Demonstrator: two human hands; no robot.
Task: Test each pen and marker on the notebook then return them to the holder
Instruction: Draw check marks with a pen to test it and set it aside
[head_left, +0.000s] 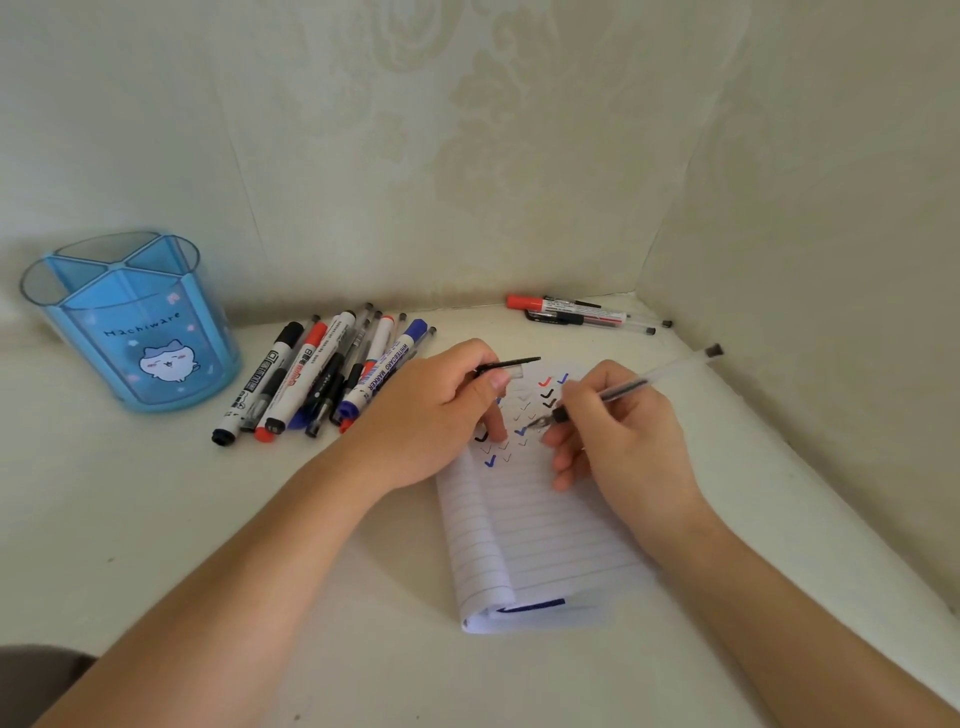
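A lined notebook (540, 535) lies open on the white table, its upper page covered with several black, red and blue tick marks. My right hand (623, 436) grips a clear gel pen (639, 387) with its tip on the page. My left hand (431, 410) pinches the pen's clear cap with a black clip (506, 366) and rests fingers on the notebook's top left. A blue holder (135, 322) with a cartoon cat stands at the far left, with no pens showing in it. Several pens and markers (322, 374) lie in a pile between holder and notebook.
A red-capped marker and a few thin pens (582, 312) lie at the back right by the wall corner. Patterned walls close in the back and the right side. A dark patch (36, 675) shows at the bottom left edge.
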